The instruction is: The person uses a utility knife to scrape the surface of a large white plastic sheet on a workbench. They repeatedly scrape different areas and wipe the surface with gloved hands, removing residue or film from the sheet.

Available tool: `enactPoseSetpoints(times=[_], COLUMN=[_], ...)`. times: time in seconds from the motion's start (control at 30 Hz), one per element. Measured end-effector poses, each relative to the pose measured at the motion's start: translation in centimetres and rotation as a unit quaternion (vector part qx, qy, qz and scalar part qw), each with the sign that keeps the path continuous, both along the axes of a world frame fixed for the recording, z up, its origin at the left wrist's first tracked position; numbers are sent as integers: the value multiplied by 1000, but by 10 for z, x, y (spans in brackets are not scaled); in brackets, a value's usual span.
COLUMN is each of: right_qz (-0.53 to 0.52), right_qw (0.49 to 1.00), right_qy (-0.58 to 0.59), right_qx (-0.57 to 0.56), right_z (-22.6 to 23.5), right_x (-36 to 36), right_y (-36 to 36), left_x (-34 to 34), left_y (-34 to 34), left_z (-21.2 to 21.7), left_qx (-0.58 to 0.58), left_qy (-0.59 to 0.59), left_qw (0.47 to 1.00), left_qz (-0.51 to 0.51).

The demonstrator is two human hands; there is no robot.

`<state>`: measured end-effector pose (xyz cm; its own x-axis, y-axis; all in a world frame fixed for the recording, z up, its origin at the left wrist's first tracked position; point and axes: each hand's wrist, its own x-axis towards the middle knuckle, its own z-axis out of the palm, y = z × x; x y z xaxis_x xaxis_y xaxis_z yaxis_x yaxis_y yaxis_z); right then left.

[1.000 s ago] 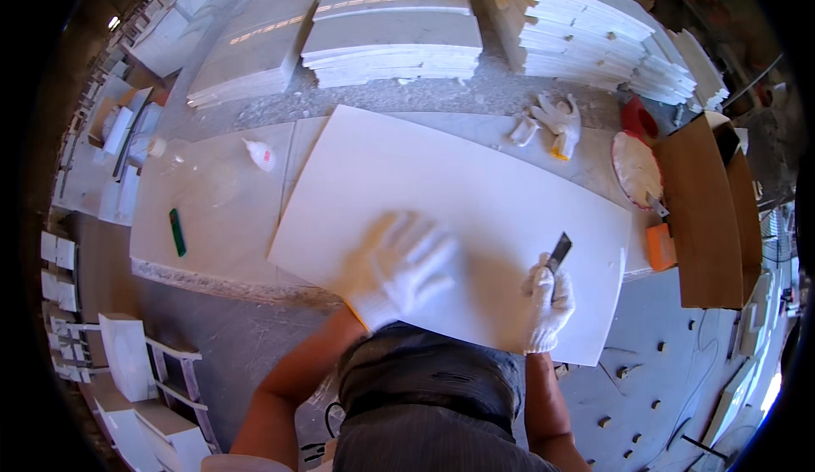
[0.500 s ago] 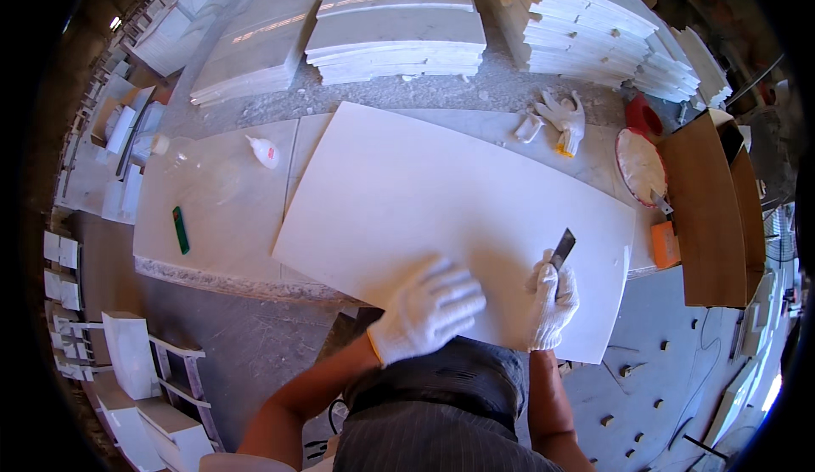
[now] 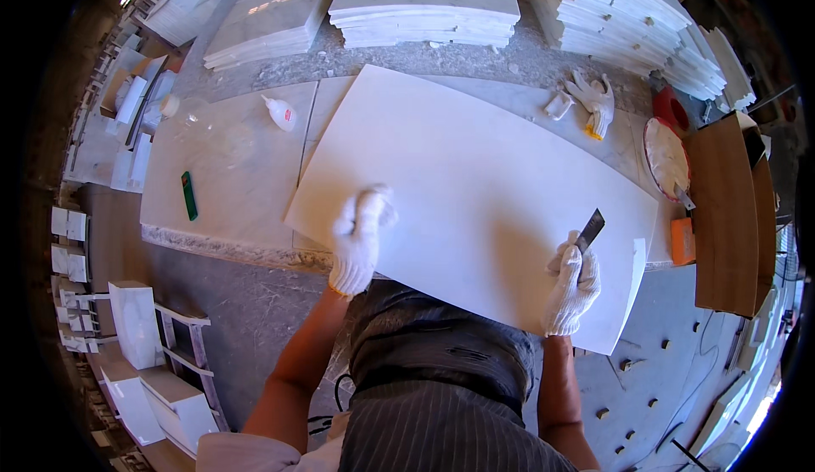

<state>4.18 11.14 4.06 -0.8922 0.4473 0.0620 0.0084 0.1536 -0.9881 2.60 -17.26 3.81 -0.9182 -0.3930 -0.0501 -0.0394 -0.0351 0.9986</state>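
Observation:
A large white stone-like slab point(image 3: 467, 166) lies at an angle across the worktop in front of me. Held upright in my gloved right hand point(image 3: 570, 289) is a flat, dark metal scraper blade point(image 3: 590, 230), its far end slanted; the fingers hide its lower part. That hand is over the slab's near right part. My left hand point(image 3: 360, 238), also in a white knitted glove, is at the slab's near left edge. Its fingers are blurred and partly turned away, so their closing does not show. A loose white strip point(image 3: 633, 289) lies along the slab's right end.
Stacked slabs point(image 3: 424, 14) stand along the back. To the left lie a green cutter-like tool point(image 3: 188, 196) and a white squeeze bottle point(image 3: 279, 114). Rightward are loose gloves point(image 3: 592, 103), a red-rimmed tub of white paste point(image 3: 666, 156), an orange box point(image 3: 682, 241) and a cardboard box point(image 3: 722, 217).
My left hand has moved left and a little farther away, from flat and spread to an edge-on pose. My right hand keeps the scraper blade. The whole view has shifted slightly.

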Motion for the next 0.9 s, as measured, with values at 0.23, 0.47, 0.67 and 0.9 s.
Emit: enactPoseSetpoints(times=[0.23,0.47,0.67,0.9], right_qz=[21,27,35,18], right_qw=[1000,1000,999,1000], right_qy=[-10,-11,-14,-8], right_qx=[18,0,23,10], right_z=[-2,1,2,0], right_x=[-5,-3,-3,-5], right_y=[3,0,2,1], left_x=[-3,-2,-101,-194], left_y=[21,48,13,-65], left_z=[4,16,18,-6], left_qx=[-225,-346,-606,-638], left_qy=[124,169,190,115], left_qw=[965,894,750,758], left_qz=[-54,-227,-186,-70])
